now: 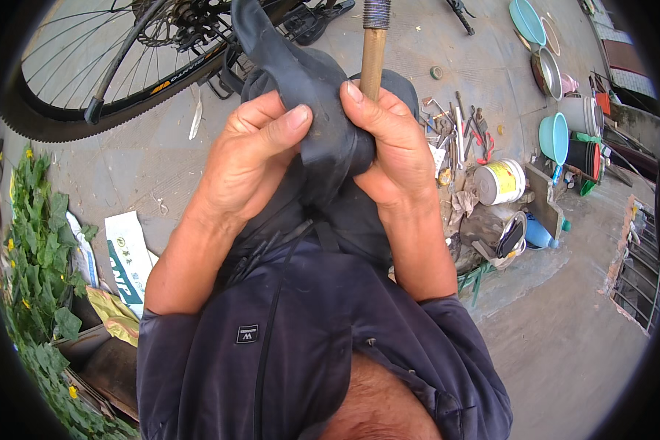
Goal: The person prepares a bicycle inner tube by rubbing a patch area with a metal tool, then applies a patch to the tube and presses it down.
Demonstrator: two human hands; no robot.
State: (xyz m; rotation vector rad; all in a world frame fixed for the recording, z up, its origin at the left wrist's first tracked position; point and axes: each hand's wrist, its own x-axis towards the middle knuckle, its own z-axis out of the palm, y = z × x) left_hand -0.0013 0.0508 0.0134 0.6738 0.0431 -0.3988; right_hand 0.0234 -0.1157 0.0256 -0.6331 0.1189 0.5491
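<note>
A flat black rubber inner tube [330, 140] is stretched between my hands above my lap, one end folded over and hanging down. My left hand [258, 146] pinches its left edge, thumb on top and fingers behind. My right hand [393, 143] grips the right side with the thumb pressed on the rubber. From behind that thumb rises a wooden rod [372, 63] topped by a ridged metal cylinder [376, 14]. The rod's lower end is hidden by my right hand, so how it is held is unclear. Near my left hand, a bicycle wheel [44, 118] with a knobbly tyre lies at upper left.
Wrenches and other hand tools [457, 132] lie on the floor at right, near a roll of tape [436, 72]. Beyond them are a white bucket [492, 184], a turquoise basin [553, 137] and a blue bottle [538, 234]. Leafy plants [36, 214] and a printed sack [124, 253] stand at left.
</note>
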